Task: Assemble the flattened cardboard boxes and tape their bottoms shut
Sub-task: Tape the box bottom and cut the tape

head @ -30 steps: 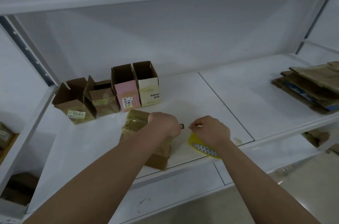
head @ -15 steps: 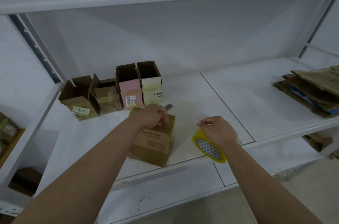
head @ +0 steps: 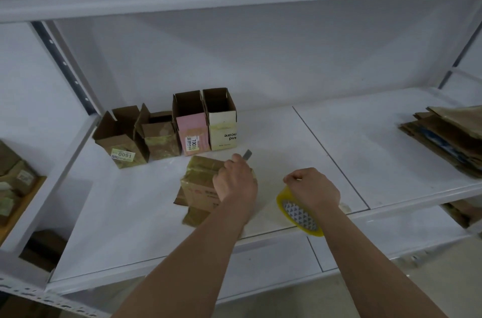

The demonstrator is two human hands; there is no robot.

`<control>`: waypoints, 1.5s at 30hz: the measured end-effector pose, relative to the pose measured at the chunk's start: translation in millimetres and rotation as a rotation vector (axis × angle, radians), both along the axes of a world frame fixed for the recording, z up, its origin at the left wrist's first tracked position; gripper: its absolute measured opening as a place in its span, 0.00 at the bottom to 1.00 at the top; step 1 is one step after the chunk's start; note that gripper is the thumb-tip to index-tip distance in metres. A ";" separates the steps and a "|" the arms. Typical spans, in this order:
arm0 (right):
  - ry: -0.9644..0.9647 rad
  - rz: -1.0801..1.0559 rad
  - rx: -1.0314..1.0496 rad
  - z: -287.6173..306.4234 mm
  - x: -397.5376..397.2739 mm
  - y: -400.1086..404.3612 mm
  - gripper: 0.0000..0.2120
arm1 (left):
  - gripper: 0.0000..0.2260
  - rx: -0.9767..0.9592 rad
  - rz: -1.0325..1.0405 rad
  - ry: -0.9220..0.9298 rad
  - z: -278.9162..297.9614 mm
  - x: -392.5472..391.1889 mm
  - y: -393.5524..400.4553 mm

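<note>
A brown cardboard box [head: 200, 177] with shiny tape across its upturned bottom lies on the white shelf [head: 365, 161], near the front. My left hand [head: 234, 184] sits on the box's right top edge, fingers curled round a small grey cutter [head: 247, 155] whose tip sticks out beyond the knuckles. To the right, my right hand [head: 313, 190] grips a yellow tape roll [head: 297, 213] with a patterned core, held just above the shelf's front edge. A stack of flattened cardboard boxes [head: 448, 140] lies at the far right.
Several assembled open-topped boxes stand in a row behind: a brown one [head: 122, 140], a taped brown one [head: 160, 139], a pink one [head: 193, 132] and a white one [head: 221, 127]. More boxes sit on a lower shelf at the left [head: 13, 182].
My left hand moved with the cutter from the gap beside the roll onto the box's top. The box now sits squarer with its taped bottom up. My right hand and the roll stayed put.
</note>
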State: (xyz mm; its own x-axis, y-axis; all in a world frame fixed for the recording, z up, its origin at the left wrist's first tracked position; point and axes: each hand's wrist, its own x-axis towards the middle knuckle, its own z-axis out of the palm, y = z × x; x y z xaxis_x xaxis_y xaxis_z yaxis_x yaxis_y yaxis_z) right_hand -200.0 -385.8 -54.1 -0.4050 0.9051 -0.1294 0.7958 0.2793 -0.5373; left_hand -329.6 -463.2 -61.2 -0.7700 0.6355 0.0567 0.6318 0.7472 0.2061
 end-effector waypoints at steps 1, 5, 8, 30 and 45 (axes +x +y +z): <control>0.008 -0.008 -0.004 0.1 1.5 0.8 0.10 | 0.14 0.003 -0.028 -0.006 1.2 -0.7 0.4; 0.033 -0.014 -0.043 2.3 6.6 2.3 0.11 | 0.13 0.020 -0.255 -0.043 7.2 -4.0 -10.5; 0.075 -0.005 -0.097 3.6 7.0 4.0 0.11 | 0.17 -0.088 -0.563 -0.130 13.4 -18.0 -30.0; 0.336 0.245 -0.072 62.6 -19.3 -9.5 0.07 | 0.27 0.602 -0.276 -0.822 58.7 -20.8 -36.3; 0.561 0.355 -0.463 84.7 4.7 -2.3 0.23 | 0.14 0.672 -0.137 -0.610 66.2 -27.4 -66.2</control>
